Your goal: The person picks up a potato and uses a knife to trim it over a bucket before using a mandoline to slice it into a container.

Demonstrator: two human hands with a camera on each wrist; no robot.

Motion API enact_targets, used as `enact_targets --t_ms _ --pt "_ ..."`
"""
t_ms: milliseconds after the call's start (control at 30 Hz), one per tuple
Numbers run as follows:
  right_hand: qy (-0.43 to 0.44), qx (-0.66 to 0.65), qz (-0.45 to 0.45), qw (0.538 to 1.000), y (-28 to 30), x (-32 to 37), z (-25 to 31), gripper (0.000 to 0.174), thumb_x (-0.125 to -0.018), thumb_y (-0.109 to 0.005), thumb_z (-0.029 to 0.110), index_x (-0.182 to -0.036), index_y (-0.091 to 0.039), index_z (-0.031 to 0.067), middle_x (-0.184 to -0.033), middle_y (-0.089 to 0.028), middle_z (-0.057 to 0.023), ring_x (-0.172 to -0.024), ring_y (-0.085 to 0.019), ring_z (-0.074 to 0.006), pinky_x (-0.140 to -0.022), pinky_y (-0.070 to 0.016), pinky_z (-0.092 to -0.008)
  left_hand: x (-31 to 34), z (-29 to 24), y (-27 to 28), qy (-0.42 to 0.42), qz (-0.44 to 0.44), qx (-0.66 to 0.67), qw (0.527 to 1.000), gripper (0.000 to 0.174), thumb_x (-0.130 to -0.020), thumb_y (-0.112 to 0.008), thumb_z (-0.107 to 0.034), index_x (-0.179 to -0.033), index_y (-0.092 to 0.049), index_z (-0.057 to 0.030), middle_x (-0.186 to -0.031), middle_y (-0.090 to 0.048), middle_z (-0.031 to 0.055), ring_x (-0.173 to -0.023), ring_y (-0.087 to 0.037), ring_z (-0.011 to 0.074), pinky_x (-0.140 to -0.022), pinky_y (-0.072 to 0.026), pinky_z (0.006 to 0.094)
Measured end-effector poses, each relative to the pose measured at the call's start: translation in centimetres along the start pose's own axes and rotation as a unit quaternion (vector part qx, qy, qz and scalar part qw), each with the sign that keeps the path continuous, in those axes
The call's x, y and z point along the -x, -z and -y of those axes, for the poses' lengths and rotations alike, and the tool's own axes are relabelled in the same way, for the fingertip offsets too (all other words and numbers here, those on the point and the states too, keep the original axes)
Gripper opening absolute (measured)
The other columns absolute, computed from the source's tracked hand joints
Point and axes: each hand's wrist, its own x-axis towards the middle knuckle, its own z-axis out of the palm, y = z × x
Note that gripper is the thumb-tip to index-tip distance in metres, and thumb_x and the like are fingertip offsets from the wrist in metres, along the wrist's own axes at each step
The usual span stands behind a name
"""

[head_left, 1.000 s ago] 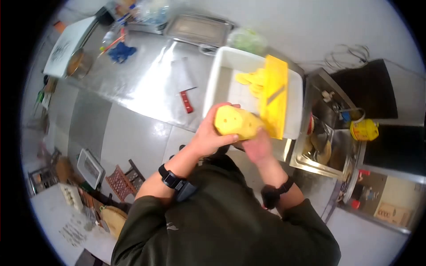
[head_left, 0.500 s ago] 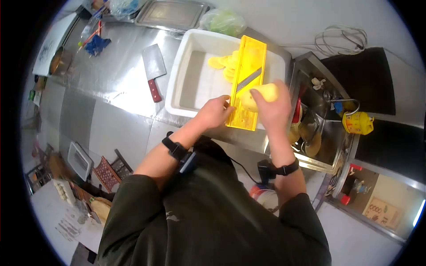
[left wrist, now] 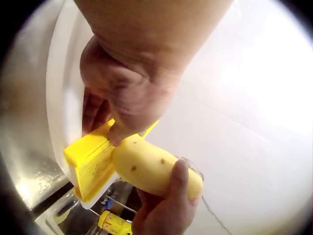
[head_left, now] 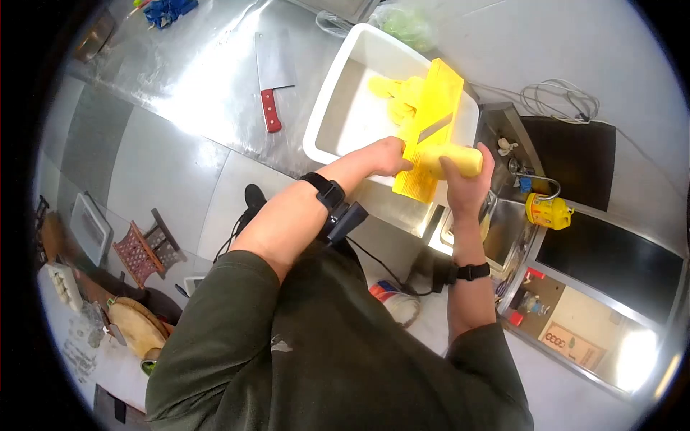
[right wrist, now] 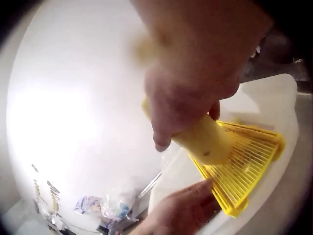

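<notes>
A peeled potato [head_left: 466, 160] lies with one end against the yellow mandoline slicer [head_left: 440, 90]. My right hand [head_left: 471, 190] grips it, thumb along one side and fingers round the other, as the left wrist view also shows. My left hand [head_left: 386, 156] holds the slicer's edge near its ribbed lower end, thumb on the near face and fingers behind. The slicer leans across a white tub [head_left: 350, 108], its blade slanting across the middle, above the potato. Yellow potato slices [head_left: 395, 93] lie in the tub beside the slicer.
On the steel counter, left of the tub, rests a cleaver [head_left: 273, 79] with a red handle. A sink [head_left: 503, 230] adjoins the tub on the right, with a yellow bottle [head_left: 549, 211] by its faucet. A bagged green vegetable [head_left: 404, 27] sits behind the tub.
At first both hands held the potato in front of the tub. The left hand let go and took the slicer's edge, while the right hand brought the potato onto the slicer.
</notes>
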Motion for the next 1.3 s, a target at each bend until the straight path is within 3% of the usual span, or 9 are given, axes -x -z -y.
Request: enact_targets --t_ms 467,533,700,867,933,967,1067,1200,1300 --pt "-0.011 0.064 -0.012 0.998 -0.3 -0.5 0.7 0.072 -0.068 -0.086 0.019 -0.126 -0.048 -0.0007 -0.111 -0.058 -0.0185 -0.096 -0.062 -0.0284 -0.082 -0.0514 -0.0362 -0.7 -0.3 0.6 0.031 0.077 0.074 0.994 0.037 -0.088 -0.066 -0.012 -0.117 -0.055 0.0081 -0.103 -0.067 0.0139 -0.089 -0.067 0.0192 -0.079 -0.0557 0.0294" --pt "0.083 0.115 -0.052 0.989 -1.7 -3.2 -0.2 0.071 -0.069 -0.085 0.019 -0.126 -0.048 -0.0014 -0.106 -0.062 -0.0197 -0.094 -0.064 -0.0281 -0.082 -0.052 -0.0371 -0.7 -0.3 0.5 0.031 0.074 0.06 0.995 0.036 -0.087 -0.066 -0.012 -0.116 -0.056 0.0078 -0.102 -0.067 0.0135 -0.088 -0.066 0.0187 -0.079 -0.055 0.0295" --pt "-0.051 0.106 -0.087 0.989 -4.7 -13.2 1.1 0.069 -0.069 -0.083 0.023 -0.125 -0.05 -0.0018 -0.098 -0.067 -0.0208 -0.091 -0.067 -0.0311 -0.084 -0.0519 -0.0428 -0.7 -0.3 0.3 0.05 0.058 0.058 0.995 0.034 -0.089 -0.066 -0.013 -0.115 -0.056 0.0071 -0.098 -0.067 0.0117 -0.085 -0.065 0.0178 -0.077 -0.0546 0.03" --pt "0.036 0.123 -0.052 0.99 -1.8 -5.3 -1.2 0.07 -0.068 -0.084 0.026 -0.123 -0.051 -0.0014 -0.107 -0.062 -0.0196 -0.099 -0.064 -0.0302 -0.086 -0.0512 -0.0406 -1.3 0.6 0.4 0.029 0.077 0.091 0.992 0.031 -0.089 -0.067 -0.011 -0.113 -0.057 0.0059 -0.097 -0.067 0.0098 -0.086 -0.065 0.0164 -0.076 -0.0549 0.0298" --pt "-0.042 0.072 -0.02 0.996 -0.3 0.3 0.4 0.071 -0.067 -0.086 0.023 -0.124 -0.05 -0.0016 -0.111 -0.06 -0.0167 -0.101 -0.061 -0.0278 -0.087 -0.0501 -0.0388 -1.9 1.9 -0.1 0.026 0.076 0.115 0.99 0.03 -0.089 -0.067 -0.011 -0.111 -0.057 0.0058 -0.097 -0.066 0.0094 -0.085 -0.065 0.0159 -0.076 -0.0548 0.0289" --pt "-0.013 0.12 -0.021 0.992 0.1 2.1 1.3 0.071 -0.067 -0.086 0.023 -0.124 -0.051 -0.0011 -0.111 -0.059 -0.0172 -0.101 -0.061 -0.0284 -0.088 -0.05 -0.0384 -2.1 2.0 0.0 0.025 0.076 0.119 0.99 0.03 -0.089 -0.067 -0.011 -0.111 -0.057 0.0058 -0.097 -0.066 0.0094 -0.085 -0.065 0.0159 -0.076 -0.0548 0.0289" --pt "0.0 0.108 -0.047 0.993 -1.1 -0.1 0.3 0.065 -0.072 -0.084 0.017 -0.125 -0.049 0.0014 -0.11 -0.061 -0.0125 -0.099 -0.062 -0.0212 -0.085 -0.0517 -0.0352 -1.3 1.0 0.2 0.026 0.069 0.078 0.994 0.029 -0.089 -0.066 -0.01 -0.11 -0.057 0.006 -0.097 -0.066 0.0095 -0.083 -0.065 0.016 -0.076 -0.0546 0.0286" --pt "-0.015 0.08 -0.074 0.994 -4.3 -11.3 0.3 0.066 -0.071 -0.083 0.024 -0.123 -0.05 -0.001 -0.101 -0.065 -0.0183 -0.093 -0.066 -0.0283 -0.084 -0.0517 -0.0377 -0.7 -0.3 0.7 0.038 0.066 0.05 0.996 0.028 -0.089 -0.066 -0.01 -0.11 -0.057 0.0063 -0.096 -0.067 0.0091 -0.082 -0.065 0.0161 -0.074 -0.0546 0.0288" --pt "-0.057 0.108 -0.069 0.99 -4.0 -10.8 0.6 0.071 -0.071 -0.082 0.026 -0.126 -0.048 -0.0032 -0.099 -0.067 -0.0204 -0.092 -0.067 -0.0319 -0.084 -0.0518 -0.0409 -0.6 0.4 0.0 0.045 0.068 0.071 0.994 0.028 -0.089 -0.066 -0.011 -0.11 -0.058 0.0063 -0.095 -0.067 0.0092 -0.081 -0.065 0.0161 -0.073 -0.0548 0.0292"
